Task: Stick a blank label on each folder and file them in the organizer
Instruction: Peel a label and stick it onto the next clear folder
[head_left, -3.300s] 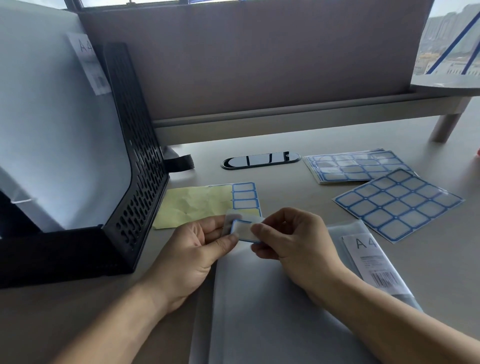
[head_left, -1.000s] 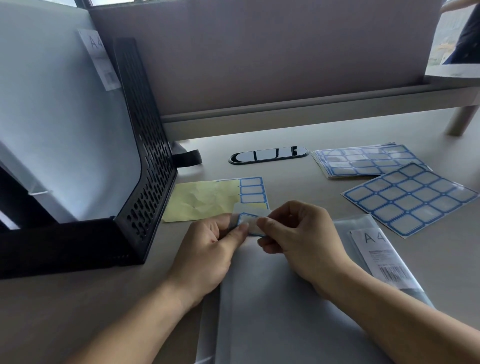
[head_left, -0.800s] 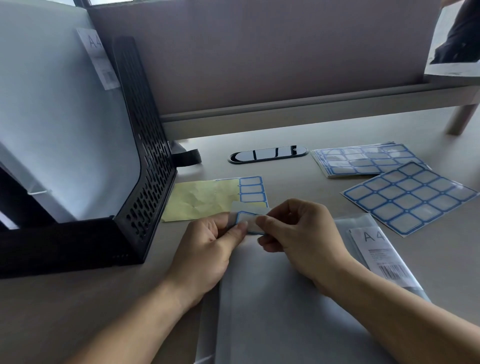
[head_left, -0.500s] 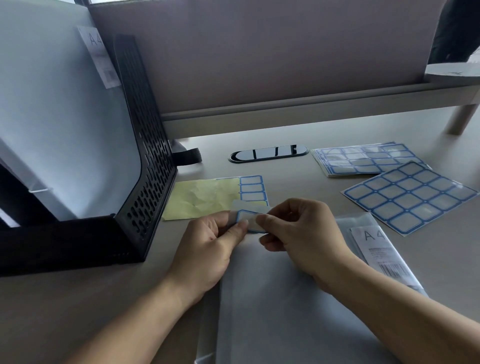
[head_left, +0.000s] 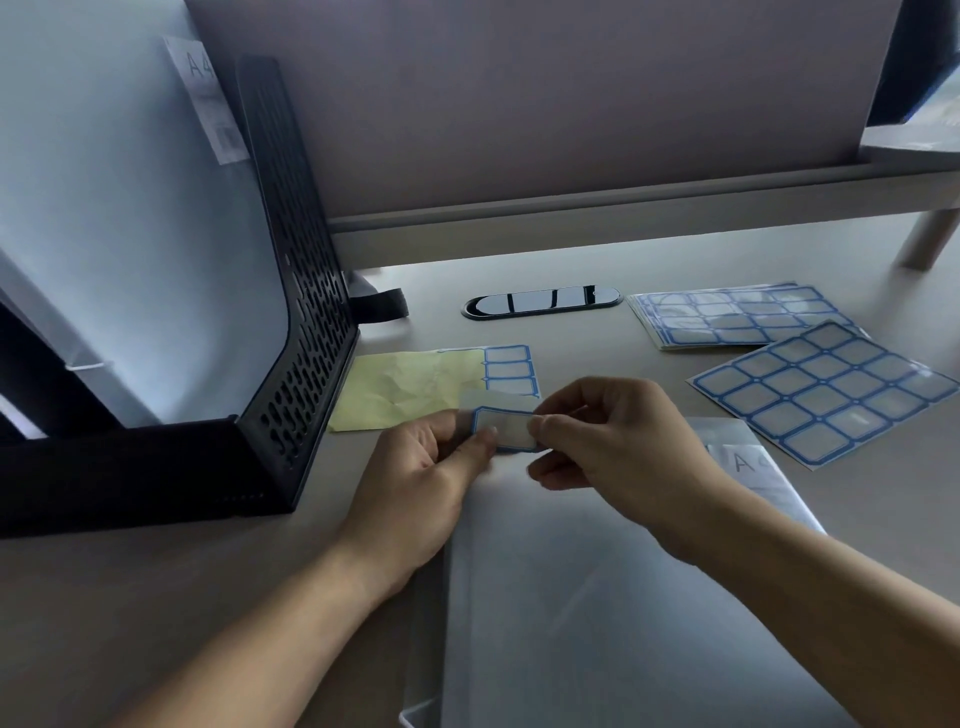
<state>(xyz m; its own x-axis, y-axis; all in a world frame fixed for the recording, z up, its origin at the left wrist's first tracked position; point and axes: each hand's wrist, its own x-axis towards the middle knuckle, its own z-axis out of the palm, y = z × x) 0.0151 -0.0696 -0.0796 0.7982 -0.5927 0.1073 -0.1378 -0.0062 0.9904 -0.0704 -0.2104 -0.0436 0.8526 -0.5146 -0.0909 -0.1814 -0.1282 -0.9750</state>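
The left grip (head_left: 415, 483) and the right grip (head_left: 613, 447) hold one blank label (head_left: 506, 431) between them. The left thumb lies on the label's left end with the fingers curled behind it. The right thumb and forefinger pinch its right end. The label is white with a blue border and faces up. A pale scrap of backing (head_left: 475, 400) shows behind its upper left corner; whether the two are joined cannot be told.

Both grips hover over the far edge of a translucent folder (head_left: 597, 597), which lies flat on the table (head_left: 156, 597) right in front of the person. Whether the label touches the folder cannot be told. An A4 sticker (head_left: 753, 467) sits at the folder's right corner.

Just beyond the grips lies a yellow backing sheet (head_left: 410, 384) with three labels left at its right end. To the left stands the black perforated organizer (head_left: 306, 364), with a filed folder (head_left: 130, 208) leaning inside it.

To the right lies a full label sheet (head_left: 826, 389), and behind it a stack of label sheets (head_left: 727, 317). A black oval cable port (head_left: 543, 301) is set in the table near the partition (head_left: 519, 104).
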